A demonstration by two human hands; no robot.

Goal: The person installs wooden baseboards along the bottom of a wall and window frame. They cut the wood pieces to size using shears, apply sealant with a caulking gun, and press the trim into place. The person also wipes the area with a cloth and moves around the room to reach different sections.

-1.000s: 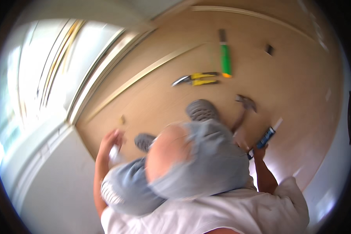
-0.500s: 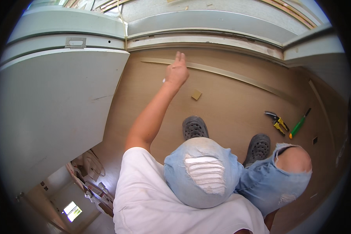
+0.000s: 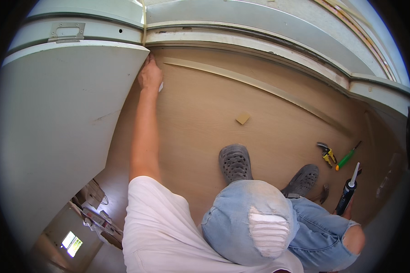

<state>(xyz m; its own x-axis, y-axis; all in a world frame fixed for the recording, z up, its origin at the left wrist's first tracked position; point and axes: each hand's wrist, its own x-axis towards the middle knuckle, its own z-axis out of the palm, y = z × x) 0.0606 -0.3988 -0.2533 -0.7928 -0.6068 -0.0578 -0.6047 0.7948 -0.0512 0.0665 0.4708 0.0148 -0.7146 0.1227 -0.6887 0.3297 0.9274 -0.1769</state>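
My left hand (image 3: 150, 75) reaches to the far left corner of the wooden board (image 3: 200, 100), fingertips at the white door panel's edge (image 3: 73, 113). A small white item (image 3: 161, 87) shows in its grip, mostly hidden. At the lower right, my right hand (image 3: 346, 211), partly behind my knee, grips a dark sealant tube with a white nozzle (image 3: 347, 196). A long thin strip (image 3: 255, 88) lies across the board, with a small tan square (image 3: 243, 118) below it.
Yellow-handled snips (image 3: 328, 156), a green-handled tool (image 3: 346, 159) and a hammer (image 3: 324, 193) lie right of my shoes (image 3: 234, 161). The window frame (image 3: 259, 38) runs along the far edge. Piled items (image 3: 95, 218) stand below the panel at lower left.
My view has swung toward the window. My left hand has moved up and then left to the corner by the panel. The sealant tube in my right hand is visible again.
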